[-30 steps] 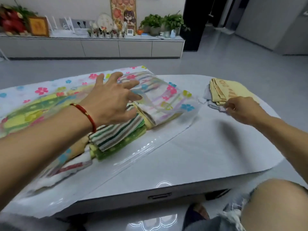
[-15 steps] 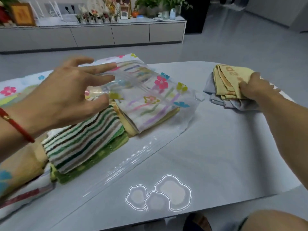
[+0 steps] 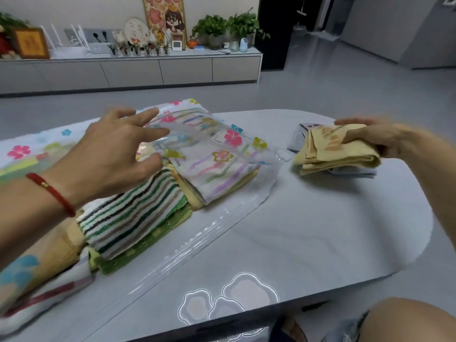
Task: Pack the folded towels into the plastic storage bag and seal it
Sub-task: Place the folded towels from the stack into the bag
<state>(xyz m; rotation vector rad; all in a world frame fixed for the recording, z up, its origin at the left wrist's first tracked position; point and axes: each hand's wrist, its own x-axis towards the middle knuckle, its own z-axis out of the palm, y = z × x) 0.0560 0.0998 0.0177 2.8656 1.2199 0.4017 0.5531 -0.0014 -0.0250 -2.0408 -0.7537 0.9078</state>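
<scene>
The clear plastic storage bag (image 3: 222, 219) lies across the table's left half, its mouth facing right. Inside it are folded towels: a green-and-brown striped towel (image 3: 130, 218) on a green one, and a pastel-striped towel (image 3: 222, 174) on a yellow one. My left hand (image 3: 111, 156) is at the mouth, fingers spread over the bag's upper lip and thumb beneath it, holding that lip raised. My right hand (image 3: 370, 138) grips a folded yellow towel (image 3: 338, 156) and holds it just above a folded grey towel (image 3: 357, 172) at the table's right side.
The grey-white table (image 3: 320, 230) has a rounded right end and a front edge close to my knee (image 3: 404, 319). More flower-printed bag and towels fill the far left. A long low cabinet (image 3: 148, 70) with plants and ornaments stands across the open floor.
My right hand closed on the yellow towel and raised it off the grey one. My left hand moved from on top of the towels to the bag's upper lip and lifted it.
</scene>
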